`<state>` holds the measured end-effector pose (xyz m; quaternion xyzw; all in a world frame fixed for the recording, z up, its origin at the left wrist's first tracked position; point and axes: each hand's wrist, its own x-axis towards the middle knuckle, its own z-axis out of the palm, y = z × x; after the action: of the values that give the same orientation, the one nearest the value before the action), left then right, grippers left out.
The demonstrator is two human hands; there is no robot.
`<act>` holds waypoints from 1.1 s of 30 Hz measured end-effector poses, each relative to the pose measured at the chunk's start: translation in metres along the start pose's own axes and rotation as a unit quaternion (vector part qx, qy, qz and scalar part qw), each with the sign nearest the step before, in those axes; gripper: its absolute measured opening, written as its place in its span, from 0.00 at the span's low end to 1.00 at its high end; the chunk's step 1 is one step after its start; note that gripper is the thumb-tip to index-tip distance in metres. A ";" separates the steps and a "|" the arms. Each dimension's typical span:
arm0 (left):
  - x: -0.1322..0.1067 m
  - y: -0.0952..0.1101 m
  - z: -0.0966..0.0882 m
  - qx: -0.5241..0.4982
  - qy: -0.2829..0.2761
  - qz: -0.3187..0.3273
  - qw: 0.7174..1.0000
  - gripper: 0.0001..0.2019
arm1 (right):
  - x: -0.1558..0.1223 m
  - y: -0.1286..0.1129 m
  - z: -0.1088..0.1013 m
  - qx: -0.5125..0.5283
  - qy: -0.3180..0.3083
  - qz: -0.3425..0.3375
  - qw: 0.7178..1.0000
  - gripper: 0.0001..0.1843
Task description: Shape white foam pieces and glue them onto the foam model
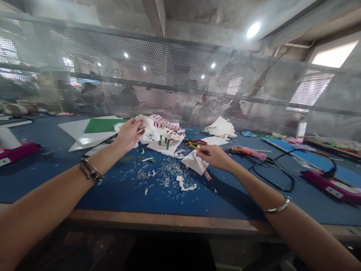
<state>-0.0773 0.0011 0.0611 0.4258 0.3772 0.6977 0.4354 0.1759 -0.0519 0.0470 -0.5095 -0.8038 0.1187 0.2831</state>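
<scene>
My left hand (129,132) is raised over the blue table (118,195), fingers closed on a white foam piece (144,124). Just right of it stands a small white model (166,133) with red-and-white trim and green posts on a white base. My right hand (214,156) is closed on a red-tipped pen-like tool (207,174) and a white scrap of paper or foam (194,162), held low above the table. White cuttings (158,177) litter the surface between my hands.
Red-handled scissors (194,143) and a pink glue gun (249,152) with a black cable (275,171) lie to the right. White and green sheets (93,128) sit at the back left. A perforated metal screen (180,82) closes off the far side.
</scene>
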 end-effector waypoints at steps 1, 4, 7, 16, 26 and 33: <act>0.005 0.001 -0.004 0.006 0.018 0.019 1.000 0.08 | -0.001 -0.001 0.003 -0.034 -0.019 -0.002 0.999 0.09; 0.017 0.001 -0.015 0.045 0.072 0.072 0.994 0.08 | -0.003 -0.003 0.009 -0.117 -0.059 0.008 0.991 0.10; 0.024 0.000 -0.027 0.181 0.061 0.160 0.968 0.08 | -0.005 -0.003 0.010 -0.172 -0.086 0.021 0.981 0.18; 0.041 -0.035 -0.046 0.621 -0.227 0.299 0.689 0.16 | -0.007 -0.001 0.007 -0.241 -0.114 0.024 0.963 0.19; 0.040 -0.046 -0.048 0.666 -0.224 0.237 0.671 0.09 | -0.007 -0.002 -0.003 -0.253 -0.091 0.030 0.963 0.19; 0.040 -0.040 -0.046 0.629 -0.153 0.232 0.726 0.06 | -0.005 0.003 -0.007 -0.271 -0.080 0.046 0.958 0.16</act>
<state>-0.1183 0.0444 0.0197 0.7773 0.5473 0.3050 -0.0563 0.1836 -0.0551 0.0495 -0.5925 -0.8014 -0.0504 0.0639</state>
